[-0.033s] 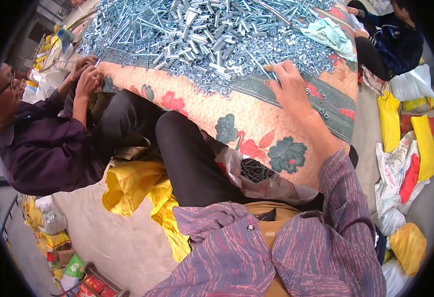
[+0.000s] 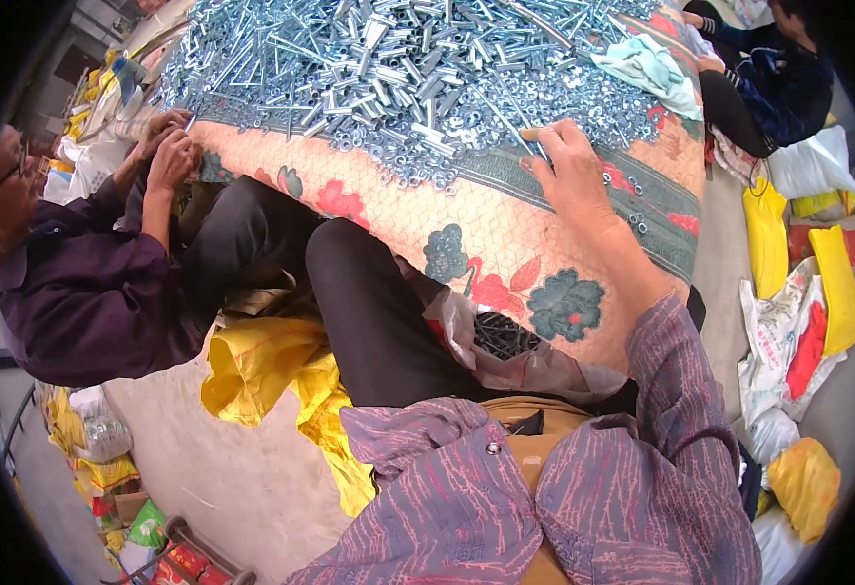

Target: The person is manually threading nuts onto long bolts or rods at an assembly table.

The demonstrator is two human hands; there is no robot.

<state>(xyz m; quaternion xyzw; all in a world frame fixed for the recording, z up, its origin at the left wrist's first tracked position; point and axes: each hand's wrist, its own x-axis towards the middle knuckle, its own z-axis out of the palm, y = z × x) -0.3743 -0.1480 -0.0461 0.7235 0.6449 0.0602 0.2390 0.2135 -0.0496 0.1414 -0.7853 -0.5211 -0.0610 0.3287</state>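
My right hand point(image 2: 576, 180) reaches over the near edge of a big heap of shiny metal hardware. Its thumb and forefinger close around the lower end of a long thin metal rod point(image 2: 501, 117), which slants up and left into the heap. The forefinger tip looks yellowish. Small nuts or rings point(image 2: 418, 171) lie along the heap's front, left of this hand, and short metal tubes point(image 2: 398, 88) are piled behind them. My left hand is out of the picture. On my lap, an open clear plastic bag point(image 2: 462, 331) holds dark metal pieces point(image 2: 505, 336).
A flowered cloth point(image 2: 379, 185) covers the work surface under the heap. A pale green cloth point(image 2: 647, 73) lies at its right. One co-worker point(image 2: 96, 263) sits at the left, hands at the table edge; another person point(image 2: 778, 78) sits far right. Yellow sacks point(image 2: 272, 366) hang beside my leg.
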